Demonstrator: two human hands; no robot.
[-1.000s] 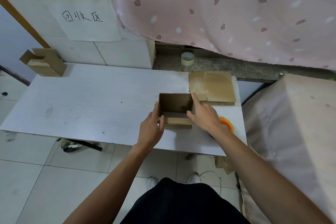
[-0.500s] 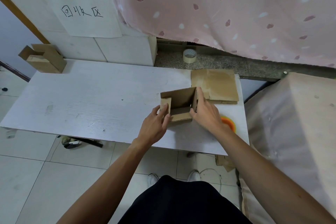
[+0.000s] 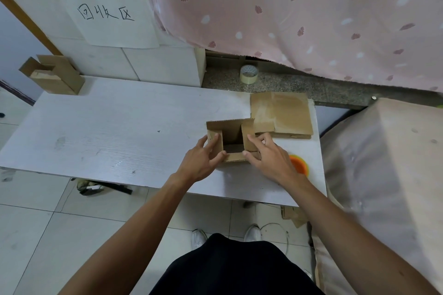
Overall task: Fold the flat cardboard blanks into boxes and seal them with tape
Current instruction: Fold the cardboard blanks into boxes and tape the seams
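A small brown cardboard box (image 3: 231, 135) stands half folded on the white table (image 3: 115, 127), its open end facing me. My left hand (image 3: 203, 159) presses the box's left side flap inward with its fingers, thumb near the bottom flap. My right hand (image 3: 268, 157) pushes the right side flap inward the same way. A stack of flat cardboard blanks (image 3: 281, 115) lies just behind and right of the box. A roll of clear tape (image 3: 248, 74) sits on the stone ledge beyond the table.
A folded cardboard box (image 3: 54, 74) stands at the table's far left corner. An orange round object (image 3: 299, 165) lies by my right wrist. A pink spotted curtain (image 3: 299, 14) hangs behind. A cloth-covered bulk (image 3: 383, 175) borders the table's right edge.
The box was tipped up and turned so its open end faces me. Both hands moved from its outer walls to the side flaps, which now fold inward.
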